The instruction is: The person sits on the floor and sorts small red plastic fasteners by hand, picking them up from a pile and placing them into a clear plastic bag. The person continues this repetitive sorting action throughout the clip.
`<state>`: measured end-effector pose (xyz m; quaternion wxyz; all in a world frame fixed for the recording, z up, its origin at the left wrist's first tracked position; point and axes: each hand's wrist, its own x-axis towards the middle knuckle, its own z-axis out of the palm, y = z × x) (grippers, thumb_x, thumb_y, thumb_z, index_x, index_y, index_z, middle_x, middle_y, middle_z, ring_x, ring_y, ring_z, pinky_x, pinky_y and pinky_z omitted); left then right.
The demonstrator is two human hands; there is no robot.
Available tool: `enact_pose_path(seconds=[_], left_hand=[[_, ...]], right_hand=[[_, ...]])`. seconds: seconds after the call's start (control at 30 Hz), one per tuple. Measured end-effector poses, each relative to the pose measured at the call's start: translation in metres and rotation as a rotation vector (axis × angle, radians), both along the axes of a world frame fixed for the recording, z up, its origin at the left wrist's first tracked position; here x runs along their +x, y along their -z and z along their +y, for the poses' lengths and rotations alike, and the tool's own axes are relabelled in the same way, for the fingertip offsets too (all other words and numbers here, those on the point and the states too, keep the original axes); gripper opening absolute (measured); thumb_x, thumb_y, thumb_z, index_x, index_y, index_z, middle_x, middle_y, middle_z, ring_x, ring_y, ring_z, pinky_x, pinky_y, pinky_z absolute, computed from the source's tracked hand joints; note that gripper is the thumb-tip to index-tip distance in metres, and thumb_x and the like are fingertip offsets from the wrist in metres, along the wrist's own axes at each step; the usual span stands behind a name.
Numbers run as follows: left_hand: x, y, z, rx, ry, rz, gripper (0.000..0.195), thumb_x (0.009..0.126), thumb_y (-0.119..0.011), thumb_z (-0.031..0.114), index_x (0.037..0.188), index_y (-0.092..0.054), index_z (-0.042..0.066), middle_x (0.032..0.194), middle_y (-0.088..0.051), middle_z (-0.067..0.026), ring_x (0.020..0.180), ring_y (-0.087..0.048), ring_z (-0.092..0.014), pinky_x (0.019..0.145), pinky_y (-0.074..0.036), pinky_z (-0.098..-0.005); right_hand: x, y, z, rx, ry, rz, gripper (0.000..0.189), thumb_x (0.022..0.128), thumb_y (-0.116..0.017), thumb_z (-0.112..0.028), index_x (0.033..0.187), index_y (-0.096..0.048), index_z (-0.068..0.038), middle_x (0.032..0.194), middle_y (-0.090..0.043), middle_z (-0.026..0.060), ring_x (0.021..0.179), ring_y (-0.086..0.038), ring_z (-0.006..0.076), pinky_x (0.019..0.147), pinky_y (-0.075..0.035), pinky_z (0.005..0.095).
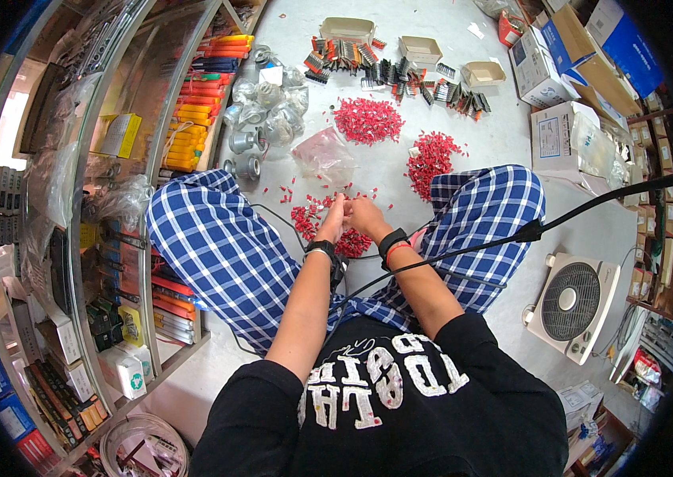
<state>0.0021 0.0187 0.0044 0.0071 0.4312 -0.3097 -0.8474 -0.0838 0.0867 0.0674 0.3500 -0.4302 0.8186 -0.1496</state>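
Note:
My left hand and my right hand meet at the fingertips, over a loose pile of small red insulated crimp terminals on the floor between my legs. Whether a terminal is pinched in the fingers is too small to tell. My hands and wrists cover part of this pile. Beyond them lies a crumpled transparent plastic bag with a reddish tint. A large heap of red terminals sits past the bag. Another heap reaches my right knee.
Several bagged metal fittings stand by the glass-fronted cabinet on the left. Farther off are dark and orange strips and cardboard trays. At right are cartons and a box fan. A black cable crosses my right forearm.

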Motion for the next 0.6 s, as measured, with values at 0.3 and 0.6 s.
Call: enact_pose_path(seconds=[0.3, 0.6], left_hand=[[0.000, -0.003, 0.000, -0.038, -0.024, -0.020, 0.034, 0.087, -0.035, 0.040, 0.088, -0.054, 0.011, 0.077, -0.057, -0.0011, 0.061, -0.053, -0.014, 0.055, -0.045, -0.0279], [0.001, -0.030, -0.003, -0.204, 0.055, -0.169, 0.015, 0.079, -0.049, 0.031, 0.077, -0.056, 0.018, 0.066, -0.052, 0.0054, 0.064, -0.049, -0.008, 0.062, -0.041, -0.0267]], right_hand=[[0.002, -0.004, -0.001, -0.077, 0.085, 0.071, 0.020, 0.070, -0.060, -0.020, 0.087, -0.058, -0.008, 0.088, -0.058, 0.0126, 0.086, -0.056, 0.0300, 0.072, -0.046, 0.0424], [-0.001, -0.005, -0.005, -0.068, 0.282, 0.102, 0.023, 0.076, -0.053, -0.019, 0.092, -0.046, -0.004, 0.091, -0.056, 0.0154, 0.085, -0.056, 0.0331, 0.068, -0.045, 0.0448]])
